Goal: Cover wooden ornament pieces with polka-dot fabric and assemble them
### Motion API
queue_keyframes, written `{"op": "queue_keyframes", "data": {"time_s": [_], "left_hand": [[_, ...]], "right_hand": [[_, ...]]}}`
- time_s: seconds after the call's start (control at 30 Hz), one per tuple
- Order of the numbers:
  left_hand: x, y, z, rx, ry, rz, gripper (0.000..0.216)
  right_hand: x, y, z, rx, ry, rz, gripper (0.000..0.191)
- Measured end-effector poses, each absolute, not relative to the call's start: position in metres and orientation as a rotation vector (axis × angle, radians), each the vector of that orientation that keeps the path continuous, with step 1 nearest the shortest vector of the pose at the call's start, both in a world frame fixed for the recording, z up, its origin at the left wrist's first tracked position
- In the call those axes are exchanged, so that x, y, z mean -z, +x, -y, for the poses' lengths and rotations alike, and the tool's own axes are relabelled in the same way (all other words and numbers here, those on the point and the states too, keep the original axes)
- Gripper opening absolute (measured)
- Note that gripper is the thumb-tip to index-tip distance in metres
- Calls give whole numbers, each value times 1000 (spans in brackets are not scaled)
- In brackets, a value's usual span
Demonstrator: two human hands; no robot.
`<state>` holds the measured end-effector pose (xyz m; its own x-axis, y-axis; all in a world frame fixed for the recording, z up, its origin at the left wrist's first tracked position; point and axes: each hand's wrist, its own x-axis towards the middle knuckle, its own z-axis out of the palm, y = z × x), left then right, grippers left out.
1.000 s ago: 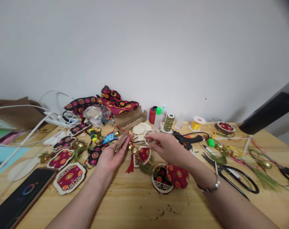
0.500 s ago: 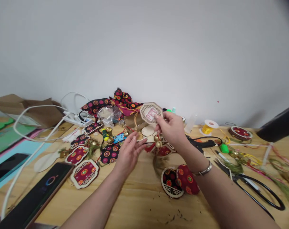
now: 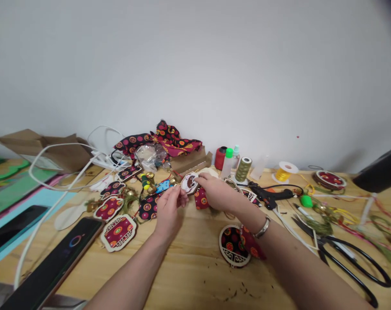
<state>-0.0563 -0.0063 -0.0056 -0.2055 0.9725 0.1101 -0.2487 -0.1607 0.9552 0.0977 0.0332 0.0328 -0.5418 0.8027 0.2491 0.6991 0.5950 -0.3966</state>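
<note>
My right hand (image 3: 215,192) is closed on a small wooden ornament (image 3: 189,182) with a dark red fabric centre, held low over the wooden table (image 3: 189,275). My left hand (image 3: 170,206) sits just left of it, its fingertips pinched close to the ornament's lower edge; what they pinch is too small to make out. A red fabric piece (image 3: 201,199) lies under my right hand. A round fretwork ornament (image 3: 231,246) with a red padded piece lies near my right wrist. Several finished fabric ornaments (image 3: 118,231) lie to the left.
Patterned cloth (image 3: 164,140), thread spools (image 3: 243,168), small bottles (image 3: 227,163) and a yellow cord reel (image 3: 283,173) line the back. A black glue gun (image 3: 269,195) and large scissors (image 3: 350,254) lie right. A phone (image 3: 53,262), white cables (image 3: 53,189) and a cardboard box (image 3: 40,148) are left.
My right hand, which held an octagonal wooden frame up in the air, has come down to the table and now holds a smaller fabric ornament. My left hand went from open to pinched beside it.
</note>
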Motion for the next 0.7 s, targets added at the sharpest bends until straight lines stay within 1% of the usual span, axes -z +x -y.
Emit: {"op": "queue_keyframes", "data": {"time_s": [0.07,0.2,0.3,0.33,0.4,0.53,0.63,0.7], "left_hand": [[2,-58,8,-1542,1077,-1131,25],[-21,-67,14,-1399,1249,-1258,22],[-50,-95,15,-1239,1430,-1426,22],[-60,-109,13,-1089,1674,-1687,23],[-76,-145,5,-612,2047,-2126,23],[-89,-214,-13,-314,2051,-2231,15],[-82,-241,-17,-211,2027,-2215,21],[-74,-248,-17,-222,2002,-2221,25]], "right_hand": [[-37,103,-24,-346,-1198,2451,40],[-51,120,9,-221,-1249,2499,28],[-54,137,39,-242,-1179,2522,20],[-53,143,49,-262,-1165,2515,20],[-48,155,67,-302,-1116,2490,20],[-35,173,90,-464,-1132,2412,23],[-27,179,96,-553,-1171,2334,24],[-24,180,96,-593,-1193,2294,24]]}}
